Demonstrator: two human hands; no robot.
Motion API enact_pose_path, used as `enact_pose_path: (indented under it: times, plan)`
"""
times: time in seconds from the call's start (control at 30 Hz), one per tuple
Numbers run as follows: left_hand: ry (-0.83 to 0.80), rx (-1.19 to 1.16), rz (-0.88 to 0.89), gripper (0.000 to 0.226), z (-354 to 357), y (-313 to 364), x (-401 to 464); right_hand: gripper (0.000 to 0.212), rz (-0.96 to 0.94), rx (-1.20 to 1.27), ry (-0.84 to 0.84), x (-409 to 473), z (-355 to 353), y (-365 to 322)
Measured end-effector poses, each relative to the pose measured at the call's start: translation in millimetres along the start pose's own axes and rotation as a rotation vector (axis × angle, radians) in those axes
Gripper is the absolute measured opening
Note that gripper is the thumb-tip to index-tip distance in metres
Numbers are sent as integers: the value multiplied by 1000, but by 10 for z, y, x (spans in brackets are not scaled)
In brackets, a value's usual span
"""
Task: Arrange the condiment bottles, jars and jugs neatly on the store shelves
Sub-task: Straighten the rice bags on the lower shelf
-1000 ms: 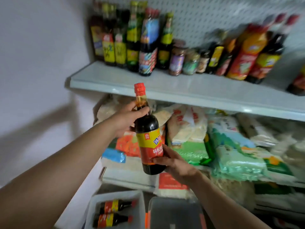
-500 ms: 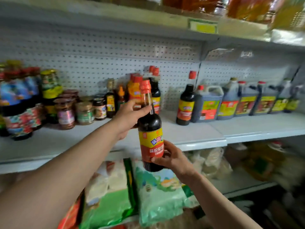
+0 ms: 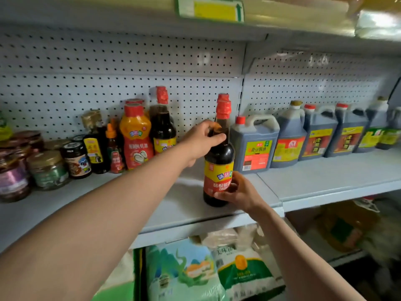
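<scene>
A dark soy sauce bottle (image 3: 218, 161) with a red cap and a yellow-and-red label stands upright on the grey shelf (image 3: 325, 177), near its front edge. My left hand (image 3: 201, 141) grips its neck from the left. My right hand (image 3: 236, 191) holds its lower body from the right. Directly behind it another red cap shows, apparently a like bottle. To its right stands a row of dark jugs (image 3: 253, 144) with handles. To its left are an orange squeeze bottle (image 3: 135, 137), a tall dark bottle (image 3: 162, 127), small bottles and several jars (image 3: 48, 168).
A pegboard wall (image 3: 130, 68) backs the shelf. An upper shelf (image 3: 217, 20) with a yellow price tag hangs close overhead. Below, bags of rice (image 3: 184, 272) and other packets fill the lower shelf. Bare shelf surface lies in front of the jugs.
The bottle moved from mid-air in front of the shelf to standing on the shelf beside the jugs. My view shifted closer to the shelf; both hands kept their hold.
</scene>
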State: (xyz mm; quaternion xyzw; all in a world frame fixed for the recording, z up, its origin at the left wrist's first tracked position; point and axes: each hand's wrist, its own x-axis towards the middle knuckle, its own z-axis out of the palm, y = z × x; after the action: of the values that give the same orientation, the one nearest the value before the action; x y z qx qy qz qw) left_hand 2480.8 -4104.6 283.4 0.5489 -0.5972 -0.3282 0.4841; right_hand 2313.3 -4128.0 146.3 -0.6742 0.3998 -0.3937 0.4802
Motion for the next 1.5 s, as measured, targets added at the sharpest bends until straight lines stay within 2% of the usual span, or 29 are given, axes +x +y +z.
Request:
enact_pose_path:
  times: [0.13, 0.37, 0.57, 0.77, 1.07, 1.33, 1.5]
  plan:
    - [-19, 168, 40, 24, 44, 28, 208, 79, 25, -47, 8, 189, -108, 140]
    - [-169, 298, 98, 28, -121, -7, 428, 105, -3, -91, -52, 385, -107, 223]
    - [-236, 236, 67, 23, -231, -97, 542, 104, -2, -144, -53, 488, -94, 241]
    - [-214, 203, 53, 35, -228, -175, 605, 96, -13, -164, -80, 642, -131, 264]
    - [-125, 326, 17, 32, -381, -213, 719, 96, -37, -187, -89, 934, 40, 295]
    - [-72, 475, -23, 48, -535, -231, 846, 95, -39, -239, -106, 1246, 242, 294]
    - [-18, 488, -139, 52, -620, -265, 978, 92, -42, -299, -90, 1454, 403, 265]
